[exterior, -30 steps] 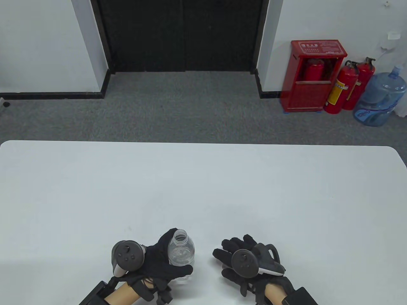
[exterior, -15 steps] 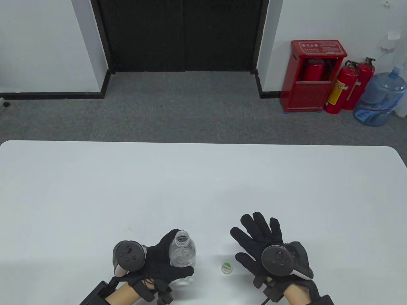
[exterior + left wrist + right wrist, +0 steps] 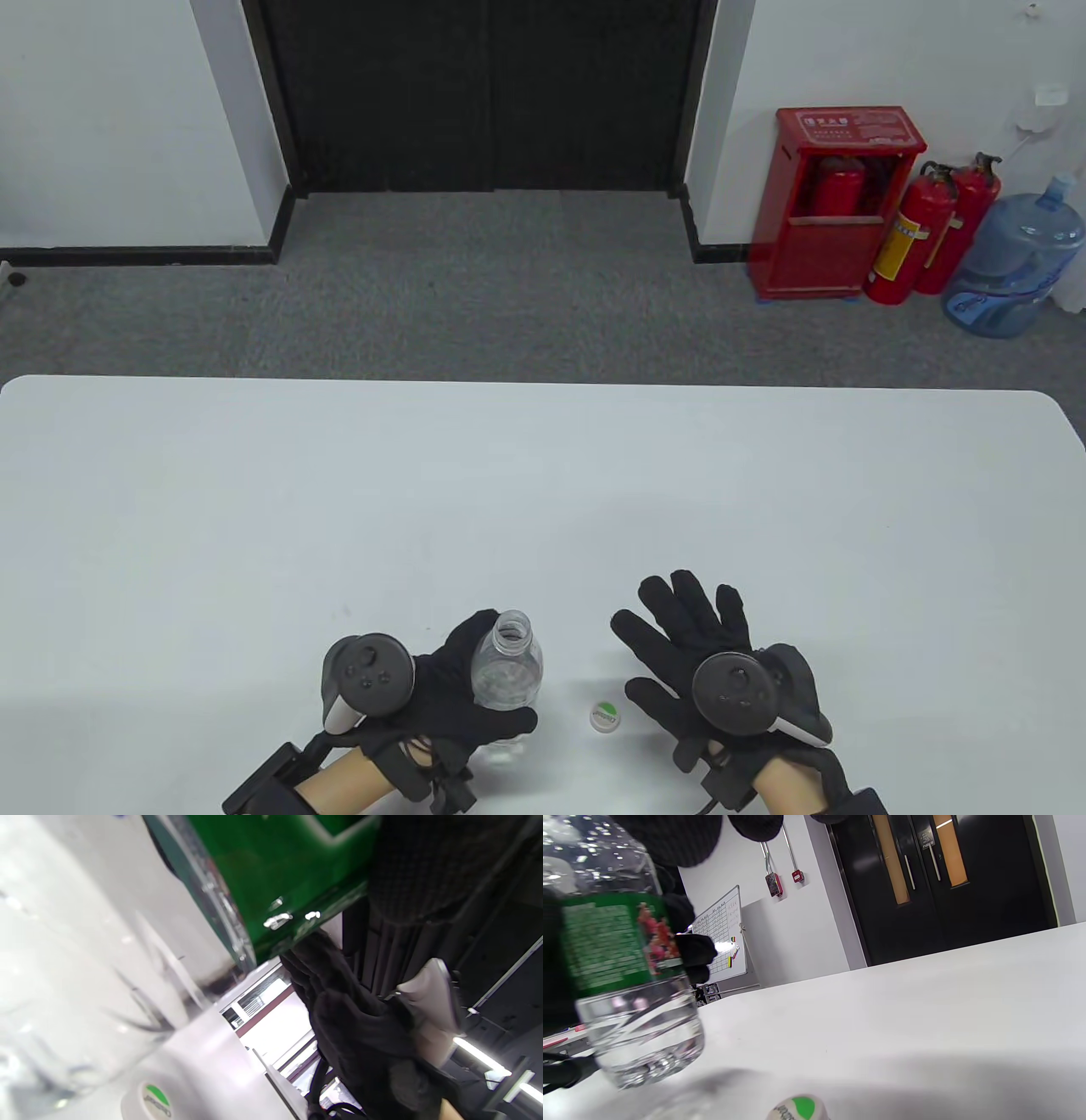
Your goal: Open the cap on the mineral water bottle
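Left hand grips the uncapped, water-filled bottle at lower centre of the white table. Its cap lies just right, beside the right hand, fingers spread, holding nothing.

Count: 1 bottle, 1 cap, 2 gloved hands, 1 table, 3 red extinguishers, 1 water jug.

white table | red extinguisher cabinet | two extinguishers | blue water jug | whiteboard
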The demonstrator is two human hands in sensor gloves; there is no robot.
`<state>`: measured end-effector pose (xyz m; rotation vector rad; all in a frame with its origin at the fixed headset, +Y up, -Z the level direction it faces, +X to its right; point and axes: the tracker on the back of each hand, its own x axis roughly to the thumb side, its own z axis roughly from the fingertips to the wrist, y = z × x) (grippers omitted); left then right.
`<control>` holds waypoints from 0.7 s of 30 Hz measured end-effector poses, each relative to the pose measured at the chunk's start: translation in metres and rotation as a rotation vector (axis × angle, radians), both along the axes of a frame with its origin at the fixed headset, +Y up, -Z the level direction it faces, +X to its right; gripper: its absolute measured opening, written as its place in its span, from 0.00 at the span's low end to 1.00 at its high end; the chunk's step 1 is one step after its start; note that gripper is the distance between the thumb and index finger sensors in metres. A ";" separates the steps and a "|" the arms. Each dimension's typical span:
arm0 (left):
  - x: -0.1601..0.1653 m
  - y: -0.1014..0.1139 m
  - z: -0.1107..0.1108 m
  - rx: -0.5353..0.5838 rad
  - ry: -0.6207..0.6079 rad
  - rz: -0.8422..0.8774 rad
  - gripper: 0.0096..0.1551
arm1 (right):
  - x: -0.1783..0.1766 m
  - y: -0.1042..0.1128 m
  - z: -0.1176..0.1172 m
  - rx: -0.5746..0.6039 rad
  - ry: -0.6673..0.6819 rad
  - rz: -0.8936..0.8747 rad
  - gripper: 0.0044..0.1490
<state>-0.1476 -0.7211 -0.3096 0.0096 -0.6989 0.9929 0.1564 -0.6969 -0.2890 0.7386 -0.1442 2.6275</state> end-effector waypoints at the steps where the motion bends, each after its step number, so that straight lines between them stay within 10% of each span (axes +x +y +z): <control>1: 0.001 -0.001 -0.005 -0.021 0.003 0.003 0.62 | 0.000 0.000 0.000 -0.003 0.006 0.003 0.46; 13: 0.023 -0.014 -0.112 -0.054 0.251 0.010 0.62 | 0.000 -0.001 0.000 -0.027 0.015 0.006 0.46; 21: 0.025 -0.032 -0.129 -0.076 0.304 -0.028 0.62 | 0.000 -0.001 0.000 -0.040 0.014 0.005 0.46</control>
